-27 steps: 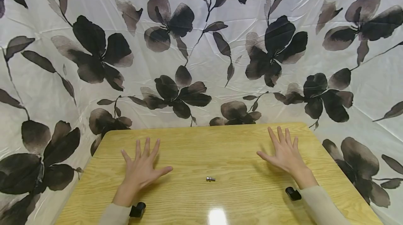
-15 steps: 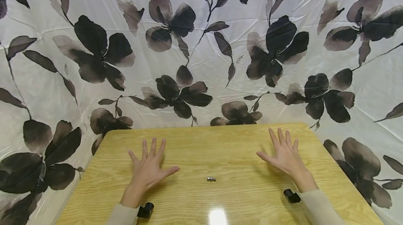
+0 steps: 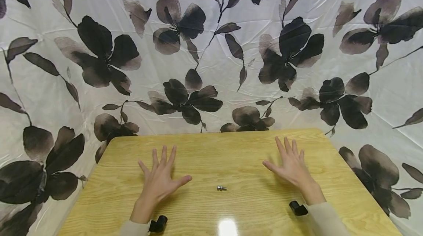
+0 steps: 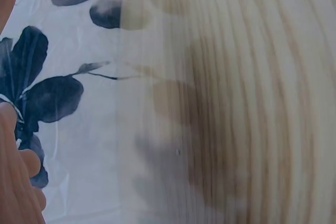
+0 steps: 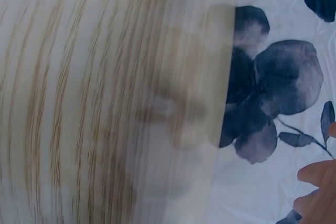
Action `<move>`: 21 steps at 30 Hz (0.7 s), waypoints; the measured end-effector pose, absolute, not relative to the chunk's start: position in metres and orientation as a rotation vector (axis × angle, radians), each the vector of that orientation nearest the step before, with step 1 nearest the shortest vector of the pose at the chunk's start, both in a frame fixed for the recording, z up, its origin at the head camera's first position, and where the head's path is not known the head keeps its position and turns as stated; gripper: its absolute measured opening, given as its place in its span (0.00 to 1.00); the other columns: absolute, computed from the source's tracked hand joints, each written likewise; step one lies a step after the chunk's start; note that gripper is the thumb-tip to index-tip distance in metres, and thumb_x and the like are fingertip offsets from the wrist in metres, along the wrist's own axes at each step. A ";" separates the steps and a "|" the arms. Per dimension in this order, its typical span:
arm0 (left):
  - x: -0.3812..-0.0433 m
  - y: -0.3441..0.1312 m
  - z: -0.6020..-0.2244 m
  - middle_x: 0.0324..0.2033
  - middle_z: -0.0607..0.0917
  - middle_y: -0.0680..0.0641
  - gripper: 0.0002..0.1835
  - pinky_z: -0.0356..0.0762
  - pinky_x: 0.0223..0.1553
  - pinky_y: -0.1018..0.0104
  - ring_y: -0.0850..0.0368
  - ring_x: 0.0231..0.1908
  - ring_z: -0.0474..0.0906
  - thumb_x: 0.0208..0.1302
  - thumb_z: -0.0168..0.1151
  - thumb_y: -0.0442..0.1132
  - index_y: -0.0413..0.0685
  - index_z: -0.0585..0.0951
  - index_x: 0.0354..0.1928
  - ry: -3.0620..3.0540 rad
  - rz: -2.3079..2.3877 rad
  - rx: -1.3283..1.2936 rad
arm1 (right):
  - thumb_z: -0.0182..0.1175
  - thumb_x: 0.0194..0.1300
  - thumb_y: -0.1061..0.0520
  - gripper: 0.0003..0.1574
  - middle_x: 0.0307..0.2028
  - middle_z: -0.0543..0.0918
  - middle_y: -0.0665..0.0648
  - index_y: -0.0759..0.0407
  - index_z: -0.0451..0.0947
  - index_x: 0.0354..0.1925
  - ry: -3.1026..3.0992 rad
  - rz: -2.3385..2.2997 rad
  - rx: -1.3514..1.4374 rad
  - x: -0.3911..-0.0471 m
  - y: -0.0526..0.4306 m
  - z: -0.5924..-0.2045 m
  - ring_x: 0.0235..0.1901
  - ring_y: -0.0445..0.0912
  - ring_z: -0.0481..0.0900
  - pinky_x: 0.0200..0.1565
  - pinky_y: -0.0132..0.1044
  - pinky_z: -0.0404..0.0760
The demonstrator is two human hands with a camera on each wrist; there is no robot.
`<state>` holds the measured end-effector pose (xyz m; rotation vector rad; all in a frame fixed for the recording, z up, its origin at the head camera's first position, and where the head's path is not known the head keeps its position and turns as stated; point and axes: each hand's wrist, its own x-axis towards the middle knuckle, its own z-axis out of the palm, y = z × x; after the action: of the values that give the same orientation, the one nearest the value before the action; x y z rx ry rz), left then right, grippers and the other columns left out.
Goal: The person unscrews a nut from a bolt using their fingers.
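One small silvery bolt-like piece (image 3: 221, 188) lying on wooden surface (image 3: 228, 159), between left grip (image 3: 162, 181) and right grip (image 3: 290, 166), both spread wide, nothing in either. Guessing it's light, rigid, kinda slick, hard to break, might roll. I'd pinch thicker end (image 3: 219, 188), thumb plus fingertip.

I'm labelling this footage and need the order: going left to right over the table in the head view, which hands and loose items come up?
Left hand → small metal bolt → right hand.
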<state>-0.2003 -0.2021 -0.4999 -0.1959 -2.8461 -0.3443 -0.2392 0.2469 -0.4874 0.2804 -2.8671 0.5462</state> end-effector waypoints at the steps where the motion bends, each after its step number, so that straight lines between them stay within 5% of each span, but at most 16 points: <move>1: -0.200 -0.200 -0.500 0.76 0.43 0.43 0.59 0.05 0.54 0.30 0.31 0.73 0.31 0.48 0.53 0.81 0.70 0.37 0.76 -2.841 -0.362 -0.199 | 0.55 0.55 0.21 0.65 0.75 0.44 0.68 0.43 0.36 0.77 -2.862 0.566 0.284 -0.239 0.245 -0.487 0.72 0.71 0.35 0.60 0.78 0.39; 11: -0.197 -0.177 -0.502 0.76 0.46 0.44 0.59 0.26 0.57 0.19 0.30 0.73 0.35 0.48 0.57 0.77 0.71 0.37 0.76 -2.806 -0.619 -0.200 | 0.57 0.59 0.27 0.61 0.76 0.43 0.66 0.40 0.34 0.77 -2.819 0.845 0.332 -0.231 0.220 -0.494 0.72 0.69 0.41 0.63 0.73 0.50; 21: -0.196 -0.156 -0.518 0.75 0.55 0.47 0.62 0.42 0.64 0.27 0.35 0.74 0.43 0.43 0.70 0.69 0.72 0.43 0.76 -2.764 -0.996 -0.264 | 0.59 0.62 0.34 0.58 0.76 0.45 0.61 0.37 0.35 0.76 -2.742 1.106 0.405 -0.216 0.197 -0.504 0.74 0.62 0.46 0.64 0.69 0.55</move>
<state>-0.1955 -0.1556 -0.5179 -0.2639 -2.7639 -0.9957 -0.2162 0.1975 -0.5042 0.4054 -2.7415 1.1056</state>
